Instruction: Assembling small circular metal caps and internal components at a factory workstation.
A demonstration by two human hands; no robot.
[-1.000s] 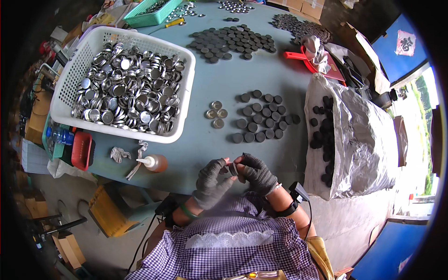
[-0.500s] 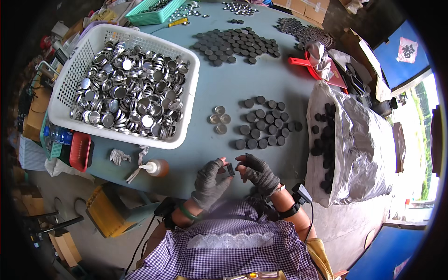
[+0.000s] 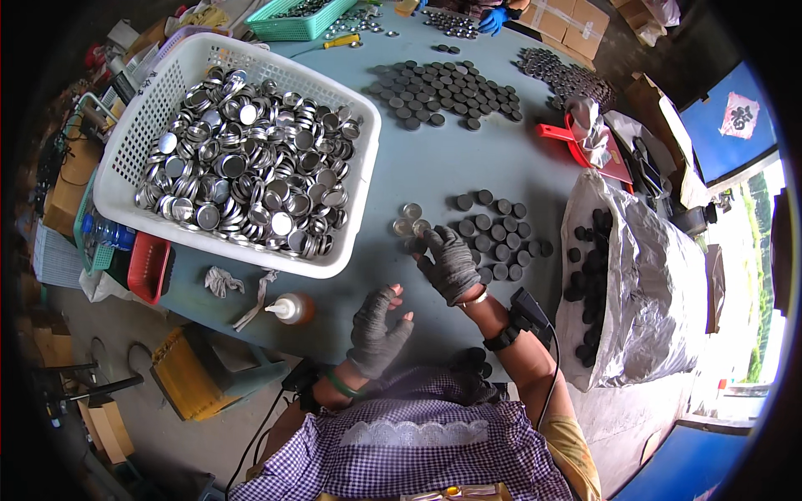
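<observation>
My right hand (image 3: 451, 265), in a grey fingerless glove, reaches over the table. Its fingertips are closed on a dark round disc (image 3: 413, 245), partly hidden by them, at the near edge of a small group of shiny metal caps (image 3: 402, 227). To the right of that hand lies a loose group of black discs (image 3: 501, 251). My left hand (image 3: 378, 332), gloved alike, hovers by the table's near edge with thumb and fingers apart and nothing between them. A few more black discs (image 3: 474, 361) sit at the near edge, close to my body.
A white basket (image 3: 361, 200) full of metal caps stands left, near a squeeze bottle (image 3: 291, 309). Many dark discs (image 3: 451, 92) lie farther back. A silvery sack (image 3: 643, 284) with black discs is right, below a red dustpan (image 3: 576, 142). Another person's blue-gloved hand (image 3: 493, 21) shows at the far edge.
My right hand has moved away from the left, forward to the metal caps. The black piece between my left fingers is gone from there. A blue-gloved hand has come into view at the far edge.
</observation>
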